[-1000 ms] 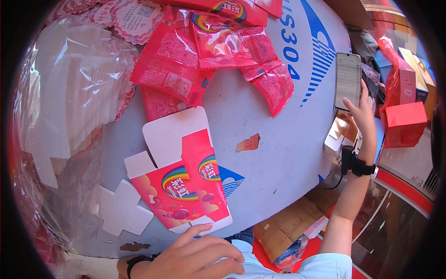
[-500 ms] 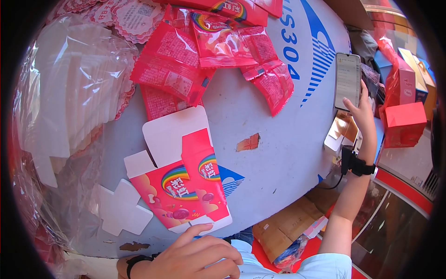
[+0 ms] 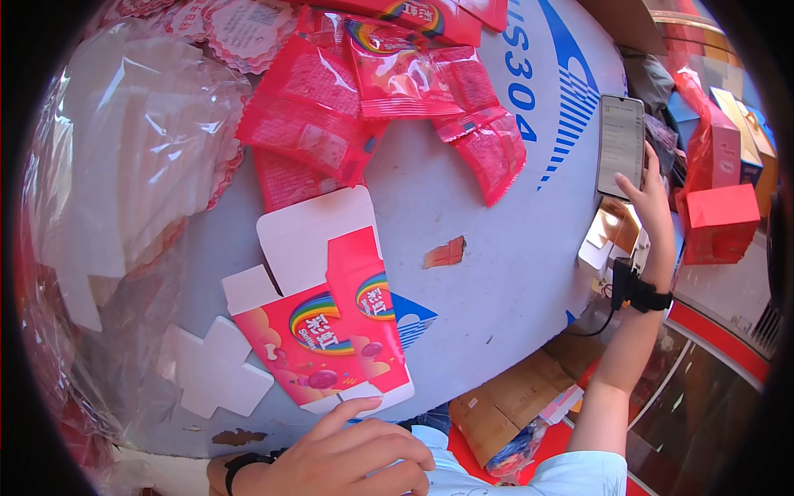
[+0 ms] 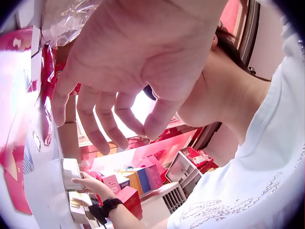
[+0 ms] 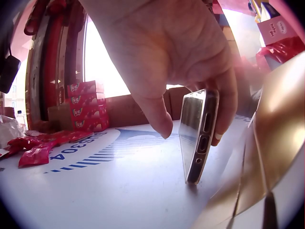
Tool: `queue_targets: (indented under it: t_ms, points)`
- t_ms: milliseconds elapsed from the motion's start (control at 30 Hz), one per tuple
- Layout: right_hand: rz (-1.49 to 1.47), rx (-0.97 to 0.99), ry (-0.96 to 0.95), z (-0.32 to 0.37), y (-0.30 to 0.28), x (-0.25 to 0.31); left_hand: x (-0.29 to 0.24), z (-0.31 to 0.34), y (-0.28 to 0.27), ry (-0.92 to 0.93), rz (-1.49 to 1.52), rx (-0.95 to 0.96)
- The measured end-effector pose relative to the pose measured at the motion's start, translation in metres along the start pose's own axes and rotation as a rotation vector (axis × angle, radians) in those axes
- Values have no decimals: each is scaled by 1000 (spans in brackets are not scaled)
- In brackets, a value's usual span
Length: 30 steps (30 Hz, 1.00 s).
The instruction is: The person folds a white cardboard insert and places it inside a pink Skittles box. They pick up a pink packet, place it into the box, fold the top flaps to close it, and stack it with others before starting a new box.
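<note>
At the table's right side my right hand point(image 3: 653, 194) holds a smartphone point(image 3: 621, 147) with its lit screen facing me. In the right wrist view the phone point(image 5: 200, 136) is tipped up with one edge down at the tabletop. Fingers curl behind it, and the thumb is at its screen side. My left hand point(image 3: 356, 455) hangs relaxed at the near table edge, palm bare in the left wrist view. Its index fingertip overlaps the lower flap of a flattened pink Skittles box point(image 3: 331, 331) in the head view. A white cross-shaped card point(image 3: 222, 368) lies left of the box.
Pink candy packets point(image 3: 405, 78) are piled at the back of the table point(image 3: 504, 273). A clear plastic bag point(image 3: 132, 165) of white cards fills the left. Close to my right wrist are a gold-and-white box point(image 3: 608, 236) and a red box point(image 3: 721, 219). A brown paper bag point(image 3: 513, 405) sits below the edge.
</note>
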State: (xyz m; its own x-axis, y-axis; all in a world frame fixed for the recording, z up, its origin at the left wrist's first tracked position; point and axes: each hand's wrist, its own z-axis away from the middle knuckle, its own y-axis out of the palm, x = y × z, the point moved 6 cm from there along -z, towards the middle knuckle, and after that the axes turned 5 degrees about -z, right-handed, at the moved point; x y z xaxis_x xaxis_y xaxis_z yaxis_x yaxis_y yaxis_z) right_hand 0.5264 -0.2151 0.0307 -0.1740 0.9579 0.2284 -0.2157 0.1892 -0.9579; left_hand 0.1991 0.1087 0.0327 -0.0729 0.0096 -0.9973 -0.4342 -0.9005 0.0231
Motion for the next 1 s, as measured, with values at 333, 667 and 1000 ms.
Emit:
queue_targets:
  t_ms: [333, 667, 1000]
  points:
    - [11, 71, 101, -12, -9, -10, 0, 1, 0, 14, 9, -21]
    - [64, 100, 145, -15, -10, -10, -1, 1, 0, 13, 3, -34]
    - [181, 66, 118, -20, -13, -10, -1, 1, 0, 11, 3, -37]
